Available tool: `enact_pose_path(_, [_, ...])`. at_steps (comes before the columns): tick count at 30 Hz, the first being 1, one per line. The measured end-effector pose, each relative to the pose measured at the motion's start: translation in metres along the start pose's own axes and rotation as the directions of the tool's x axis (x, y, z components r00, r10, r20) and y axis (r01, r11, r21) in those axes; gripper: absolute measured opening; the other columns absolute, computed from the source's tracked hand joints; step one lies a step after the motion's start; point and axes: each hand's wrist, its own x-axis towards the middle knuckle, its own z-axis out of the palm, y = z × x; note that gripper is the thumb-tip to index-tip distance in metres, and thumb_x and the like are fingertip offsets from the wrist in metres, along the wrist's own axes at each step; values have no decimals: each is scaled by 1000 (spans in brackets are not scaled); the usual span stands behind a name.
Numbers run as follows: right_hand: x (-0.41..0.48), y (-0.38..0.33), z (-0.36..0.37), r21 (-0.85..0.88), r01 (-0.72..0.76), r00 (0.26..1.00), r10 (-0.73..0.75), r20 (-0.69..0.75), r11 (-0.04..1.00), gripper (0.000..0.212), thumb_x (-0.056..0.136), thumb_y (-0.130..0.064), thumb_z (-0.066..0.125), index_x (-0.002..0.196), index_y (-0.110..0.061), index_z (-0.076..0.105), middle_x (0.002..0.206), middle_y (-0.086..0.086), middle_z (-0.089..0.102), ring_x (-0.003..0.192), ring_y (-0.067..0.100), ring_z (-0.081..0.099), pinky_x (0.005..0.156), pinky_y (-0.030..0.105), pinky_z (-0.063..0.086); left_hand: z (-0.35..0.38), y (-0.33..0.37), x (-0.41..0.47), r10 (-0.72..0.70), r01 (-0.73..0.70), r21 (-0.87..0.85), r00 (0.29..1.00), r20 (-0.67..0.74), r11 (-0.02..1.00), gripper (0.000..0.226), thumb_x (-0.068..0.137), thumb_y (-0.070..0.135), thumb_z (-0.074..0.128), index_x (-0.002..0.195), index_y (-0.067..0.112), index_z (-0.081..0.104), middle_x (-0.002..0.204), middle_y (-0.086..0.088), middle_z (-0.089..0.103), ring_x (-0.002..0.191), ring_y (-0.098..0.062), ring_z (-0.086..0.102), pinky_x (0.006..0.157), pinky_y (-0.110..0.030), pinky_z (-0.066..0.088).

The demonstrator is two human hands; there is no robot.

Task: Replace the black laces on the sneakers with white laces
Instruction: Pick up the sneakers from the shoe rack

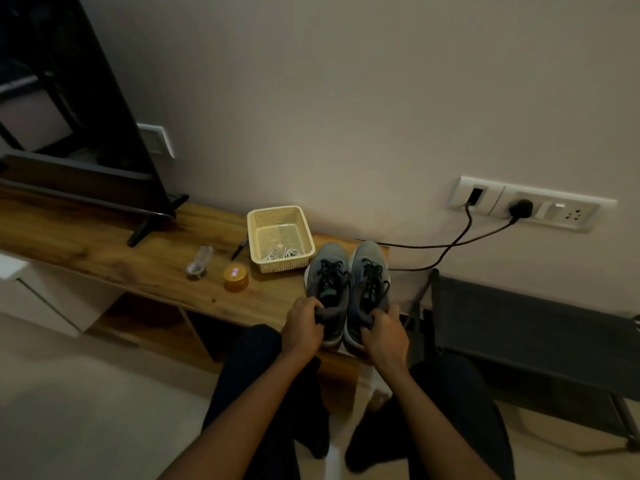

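Two grey sneakers stand side by side at the right end of a wooden shelf (104, 244), toes toward the wall. Both carry black laces (332, 271). My left hand (303, 329) grips the heel collar of the left sneaker (327, 265). My right hand (384, 332) grips the heel collar of the right sneaker (369, 263). White laces (282, 253) lie in a cream plastic basket (277, 216) just left of the shoes.
An orange-lidded jar (236, 277), a small clear wrapped item (200, 263) and a black pen (239, 248) lie left of the basket. A TV (69, 116) stands at the far left. Cables (450, 244) run to a wall socket; a dark folding stool (533, 327) stands right.
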Motion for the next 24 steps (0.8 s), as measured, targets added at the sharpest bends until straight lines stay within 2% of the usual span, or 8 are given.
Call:
enact_pose_path(6, [14,7,-12,13,-30,970,26,244,999,29,86,-31,64,105,-10,58,118,8,39,101,28,55,81,34,47,-2,4,-5,-51,46,54,993,102,997,44,84,2,54,123,22,47,132,-1,40,121,-23,40,87,-36,47])
enact_pose_path(8, [24,11,-19,126,-71,947,27,320,990,35,82,-38,68,99,-7,64,109,9,53,96,25,58,78,32,48,-3,7,-7,-48,48,1,995,89,999,50,82,5,53,127,25,46,136,0,38,126,-25,35,96,-39,42])
enact_pose_path(11, [43,14,-33,429,-152,973,57,226,890,24,85,-30,67,78,-7,64,74,5,63,75,19,60,70,33,48,-9,19,-5,-41,35,-238,999,-23,971,32,85,24,51,115,30,55,130,5,50,126,-20,42,105,-47,35])
enact_pose_path(15, [82,22,-39,681,-213,968,244,51,701,13,87,-20,63,90,-8,60,86,9,61,83,27,61,77,46,56,-13,41,19,124,-175,-350,979,-163,920,25,85,39,48,103,31,64,103,15,64,104,-12,60,97,-51,44])
enact_pose_path(17, [93,25,-35,660,-256,961,261,93,707,13,87,-22,63,85,-10,58,85,9,60,81,25,60,78,45,55,-12,49,39,198,-245,-271,962,-189,931,22,92,35,53,105,24,68,96,8,70,94,-12,64,94,-49,46])
enact_pose_path(19, [97,30,-27,641,-302,953,250,173,706,26,85,-28,66,69,-14,50,69,7,53,67,22,54,67,41,51,-4,54,59,268,-292,-137,948,-172,947,21,92,30,58,109,22,67,96,6,71,92,-11,65,101,-44,41])
enact_pose_path(21, [97,31,-21,545,-311,949,226,218,779,34,83,-30,69,64,-16,44,64,5,50,61,21,51,58,34,45,5,56,70,336,-333,58,940,-54,941,30,90,31,61,120,28,61,111,10,67,106,-8,59,106,-32,24])
enact_pose_path(24, [98,32,-17,477,-282,953,186,238,833,37,83,-15,68,57,-14,42,57,4,46,57,18,48,63,37,47,21,54,79,380,-397,336,917,119,854,44,88,30,61,129,38,50,131,14,51,124,-9,42,102,-35,14])
